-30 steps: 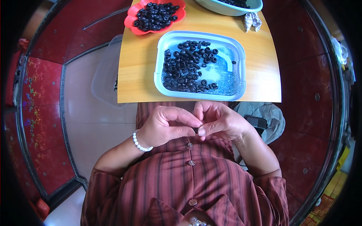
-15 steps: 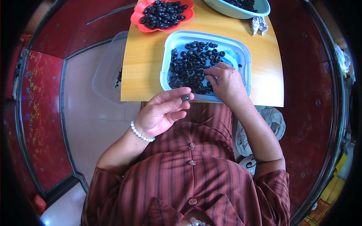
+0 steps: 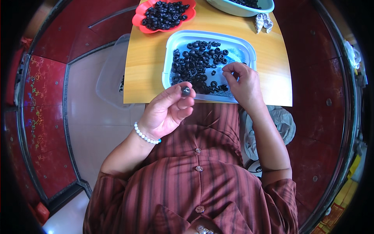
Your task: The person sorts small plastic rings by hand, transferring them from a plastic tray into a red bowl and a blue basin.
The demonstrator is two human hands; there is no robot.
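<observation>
Between the thumb and forefinger of my left hand (image 3: 168, 103) is a small round black part (image 3: 186, 91), held just off the near edge of a pale blue plastic tray (image 3: 252, 54). Its rounded, shiny side shows. A heap of small black parts (image 3: 194, 62), some ring-shaped with holes, covers the tray's left and middle. My right hand (image 3: 243, 84) is over the tray's right side, thumb and forefinger pinched together. Whatever those fingertips hold, if anything, is too small to make out.
A red scalloped dish (image 3: 138, 19) heaped with black parts stands at the table's far left. A pale green basin (image 3: 241, 11) with more sits far right, beside crumpled paper (image 3: 264, 22). A translucent tub (image 3: 109, 74) is left of the wooden table (image 3: 144, 66); plastic bags (image 3: 282, 126) are below right.
My right hand has drawn back rightward from the heap. My left hand has moved slightly left and nearer, and the part in it now shows its rounded side. The view has shifted a little.
</observation>
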